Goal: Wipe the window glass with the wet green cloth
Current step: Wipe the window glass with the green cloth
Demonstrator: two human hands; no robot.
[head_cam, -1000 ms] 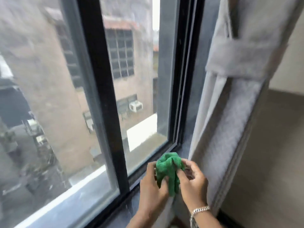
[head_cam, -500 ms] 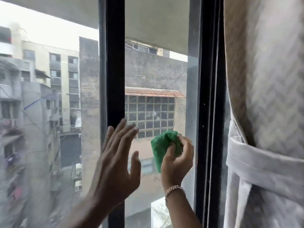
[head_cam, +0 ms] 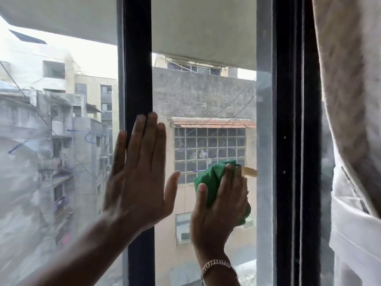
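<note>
Nearest the camera, two bare forearms rise from the bottom edge; the right wrist wears a chain bracelet [head_cam: 216,265]. The right hand [head_cam: 218,205] presses the cloth [head_cam: 212,178] flat against the glass [head_cam: 206,96] of the narrow right pane, low in its visible height and close to the grey strip at the pane's right edge. Its fingers [head_cam: 227,174] are spread over the bunched green fabric, thumb at the left side, pinning it to the pane rather than pinching it. The left hand [head_cam: 140,176] is open, fingers straight and close together, palm laid flat across the dark mullion [head_cam: 137,58]; it holds nothing and seems to serve as a brace.

To the right stands the black frame [head_cam: 292,120], and past it a pale curtain [head_cam: 350,100] gathered by a tie-back.

Through the pane, buildings show: a tiled awning over a gridded window, and grey blocks to the left.

As for progress, the wiping looks barely started. The cloth is on the glass, but I see no clear wet track around it, and all the pane above and below the hand looks untouched. The left pane [head_cam: 51,141] looks hazy and streaked, so it likely needs wiping too, though some of that haze may be blur.
</note>
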